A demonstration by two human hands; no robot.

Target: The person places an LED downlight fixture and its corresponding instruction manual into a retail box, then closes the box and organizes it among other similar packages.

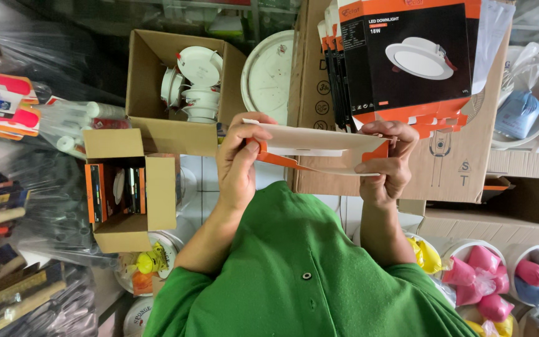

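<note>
A flat, unfolded carton (319, 150), pale inside with orange edges, is being held out at chest height in front of the green shirt (301, 274), lying nearly edge-on to the camera. The left hand (239, 156) is gripping its left end, thumb on top and fingers curled underneath near an orange flap; the right hand (387, 163) is pinching the right end the same way, fingertips pressing on the folded corner. Just behind the carton, a stack of finished black-and-orange boxes (407, 59) is leaning against a large brown carton (450, 162). Further left, an open box of white round lamp fittings (188, 84) is sitting beside a smaller open box (129, 190) packed with upright orange-edged boxes, and tubs of pink bagged goods (478, 281) are standing at the lower right. As for risk, the thin card is looking easy to crease the wrong way if both ends are being squeezed unevenly, and a flap could tear at its fold. The leaning stack also seems likely to slide if the carton is bumping it.
</note>
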